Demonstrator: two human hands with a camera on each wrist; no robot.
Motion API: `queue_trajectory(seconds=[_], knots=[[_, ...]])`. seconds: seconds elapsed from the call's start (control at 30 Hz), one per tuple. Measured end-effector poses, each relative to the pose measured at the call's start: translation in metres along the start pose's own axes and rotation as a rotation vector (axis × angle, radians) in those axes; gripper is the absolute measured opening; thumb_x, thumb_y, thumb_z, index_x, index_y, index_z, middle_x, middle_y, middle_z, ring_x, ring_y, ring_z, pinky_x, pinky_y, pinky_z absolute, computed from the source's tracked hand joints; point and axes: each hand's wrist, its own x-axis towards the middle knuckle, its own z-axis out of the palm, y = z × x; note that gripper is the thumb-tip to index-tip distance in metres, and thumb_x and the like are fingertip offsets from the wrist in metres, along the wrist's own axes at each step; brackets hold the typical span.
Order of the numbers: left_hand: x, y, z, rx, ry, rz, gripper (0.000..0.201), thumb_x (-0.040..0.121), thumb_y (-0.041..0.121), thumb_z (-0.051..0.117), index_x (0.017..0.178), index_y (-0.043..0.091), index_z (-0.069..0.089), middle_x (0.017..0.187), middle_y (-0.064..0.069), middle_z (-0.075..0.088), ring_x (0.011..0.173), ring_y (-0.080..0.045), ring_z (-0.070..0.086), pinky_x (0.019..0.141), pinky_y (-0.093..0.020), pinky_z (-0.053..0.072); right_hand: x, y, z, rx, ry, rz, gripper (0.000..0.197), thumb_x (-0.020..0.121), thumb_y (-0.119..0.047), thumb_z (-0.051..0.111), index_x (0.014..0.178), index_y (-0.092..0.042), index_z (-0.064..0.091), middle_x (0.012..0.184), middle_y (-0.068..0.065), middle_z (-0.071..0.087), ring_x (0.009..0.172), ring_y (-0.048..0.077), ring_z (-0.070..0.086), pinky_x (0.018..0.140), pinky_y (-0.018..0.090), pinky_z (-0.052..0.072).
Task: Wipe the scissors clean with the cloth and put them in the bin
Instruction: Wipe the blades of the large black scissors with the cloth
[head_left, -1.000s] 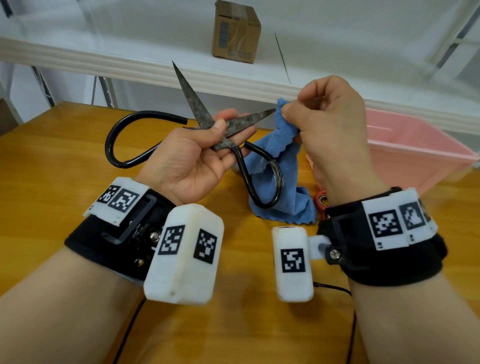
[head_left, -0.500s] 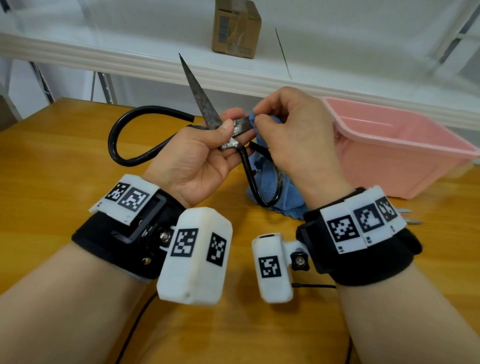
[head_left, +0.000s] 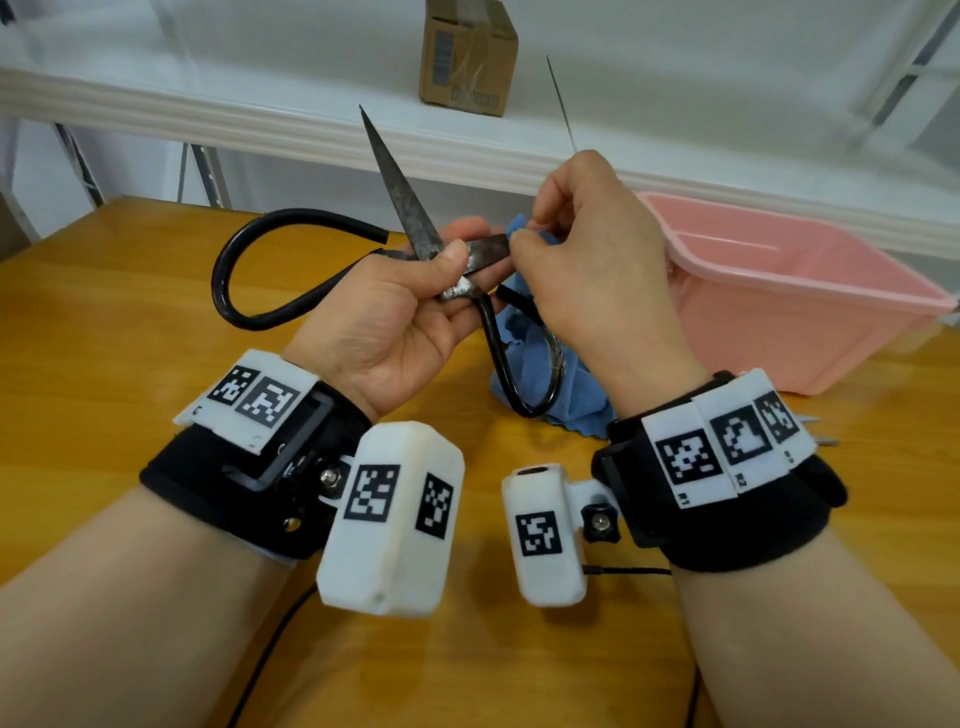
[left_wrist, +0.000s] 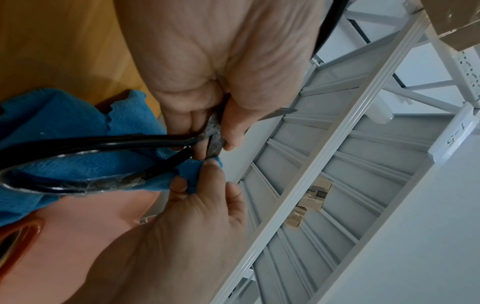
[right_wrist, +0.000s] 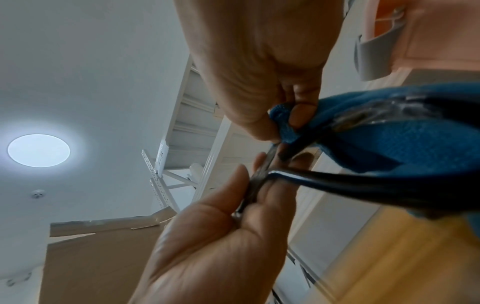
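Large dark scissors (head_left: 410, 218) with black looped handles are spread wide above the wooden table. My left hand (head_left: 415, 296) pinches them at the pivot, thumb on top. One blade points up and away; the other runs right into the blue cloth (head_left: 535, 364). My right hand (head_left: 587, 260) pinches a fold of that cloth around the right blade close to the pivot. The left wrist view has the cloth (left_wrist: 64, 123) hanging behind a handle loop (left_wrist: 78, 185). From the right wrist, cloth (right_wrist: 389, 144) and blade (right_wrist: 262, 170) meet between both hands. The pink bin (head_left: 795, 291) stands at the right.
A white shelf edge (head_left: 260, 119) runs across behind the table, with a cardboard box (head_left: 467, 52) on it. The wooden table (head_left: 104, 338) lies under both hands. Small metal tips (head_left: 821, 441) show past my right wrist. A black cable (head_left: 270, 654) trails near the front.
My right hand slid the cloth leftward along the right blade from near its tip to close by the pivot. The scissors stayed in my left hand, tilted slightly more upright.
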Motion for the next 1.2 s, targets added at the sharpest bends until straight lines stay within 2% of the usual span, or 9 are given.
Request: queue_trajectory(seconds=[0.1, 0.2, 0.3, 0.4, 0.57, 0.8, 0.87, 1.03, 1.2], knots=[[-0.001, -0.001, 0.0, 0.022, -0.002, -0.011, 0.034, 0.096, 0.001, 0.043, 0.128, -0.001, 0.054, 0.119, -0.019, 0.068, 0.11, -0.026, 0.067, 0.099, -0.043, 0.05, 0.0, 0.001, 0.0, -0.004, 0.009, 0.015, 0.014, 0.087, -0.011, 0.06, 0.091, -0.02, 0.049, 0.072, -0.012, 0.047, 0.062, -0.001, 0.045, 0.057, 0.007, 0.037], [-0.001, -0.002, 0.001, 0.06, 0.01, -0.021, 0.033, 0.097, 0.001, 0.043, 0.127, 0.0, 0.055, 0.121, -0.018, 0.067, 0.111, -0.026, 0.066, 0.101, -0.043, 0.049, 0.001, 0.007, -0.001, -0.043, 0.03, 0.043, 0.013, 0.087, -0.01, 0.056, 0.09, -0.02, 0.048, 0.073, -0.011, 0.046, 0.063, 0.002, 0.044, 0.053, 0.015, 0.035], [-0.001, -0.003, 0.001, 0.082, 0.016, -0.023, 0.031, 0.097, 0.002, 0.043, 0.126, 0.0, 0.056, 0.122, -0.018, 0.066, 0.111, -0.027, 0.066, 0.101, -0.042, 0.049, 0.002, 0.01, -0.001, -0.067, 0.039, 0.052, 0.012, 0.087, -0.01, 0.054, 0.091, -0.019, 0.049, 0.078, -0.009, 0.049, 0.066, 0.004, 0.045, 0.058, 0.024, 0.038], [-0.001, -0.001, -0.001, 0.08, 0.007, -0.022, 0.03, 0.098, 0.002, 0.043, 0.125, 0.0, 0.057, 0.122, -0.018, 0.066, 0.112, -0.026, 0.066, 0.103, -0.043, 0.048, 0.003, 0.009, -0.001, -0.083, 0.019, 0.044, 0.01, 0.087, -0.012, 0.056, 0.091, -0.019, 0.052, 0.076, -0.011, 0.05, 0.066, 0.002, 0.046, 0.055, 0.015, 0.034], [-0.001, -0.001, -0.002, 0.083, 0.0, -0.018, 0.033, 0.098, 0.001, 0.043, 0.129, 0.0, 0.054, 0.122, -0.02, 0.066, 0.113, -0.027, 0.065, 0.103, -0.043, 0.048, 0.003, 0.008, 0.0, -0.075, 0.013, 0.039, 0.009, 0.086, -0.012, 0.058, 0.088, -0.02, 0.054, 0.071, -0.012, 0.049, 0.064, 0.001, 0.046, 0.054, 0.01, 0.035], [-0.001, -0.003, -0.001, 0.11, -0.004, -0.018, 0.035, 0.098, 0.001, 0.043, 0.131, 0.0, 0.053, 0.122, -0.019, 0.066, 0.111, -0.027, 0.066, 0.099, -0.041, 0.051, 0.003, 0.011, -0.001, -0.105, 0.027, 0.078, 0.012, 0.088, -0.008, 0.053, 0.088, -0.019, 0.053, 0.08, -0.009, 0.053, 0.072, 0.005, 0.048, 0.058, 0.018, 0.037], [-0.001, -0.001, -0.001, 0.091, -0.003, -0.01, 0.034, 0.097, 0.001, 0.043, 0.13, 0.0, 0.053, 0.122, -0.019, 0.066, 0.112, -0.027, 0.066, 0.1, -0.042, 0.05, 0.003, 0.006, 0.0, -0.099, 0.022, 0.045, 0.013, 0.087, -0.007, 0.053, 0.087, -0.02, 0.054, 0.082, -0.007, 0.055, 0.074, 0.008, 0.05, 0.059, 0.017, 0.037], [-0.001, 0.0, -0.002, 0.094, 0.0, -0.005, 0.033, 0.098, 0.001, 0.042, 0.129, -0.001, 0.054, 0.121, -0.02, 0.066, 0.112, -0.027, 0.066, 0.101, -0.043, 0.049, 0.003, 0.006, 0.003, -0.075, 0.009, 0.05, 0.014, 0.087, -0.008, 0.056, 0.085, -0.021, 0.054, 0.077, -0.01, 0.054, 0.07, 0.002, 0.049, 0.055, 0.012, 0.036], [0.0, -0.001, -0.002, 0.063, 0.005, -0.018, 0.033, 0.098, 0.001, 0.043, 0.129, 0.0, 0.054, 0.121, -0.02, 0.067, 0.11, -0.027, 0.067, 0.095, -0.039, 0.053, 0.004, 0.011, 0.002, -0.032, -0.006, 0.078, 0.012, 0.089, -0.009, 0.056, 0.091, -0.022, 0.055, 0.082, -0.01, 0.055, 0.071, 0.002, 0.05, 0.057, 0.016, 0.035]])
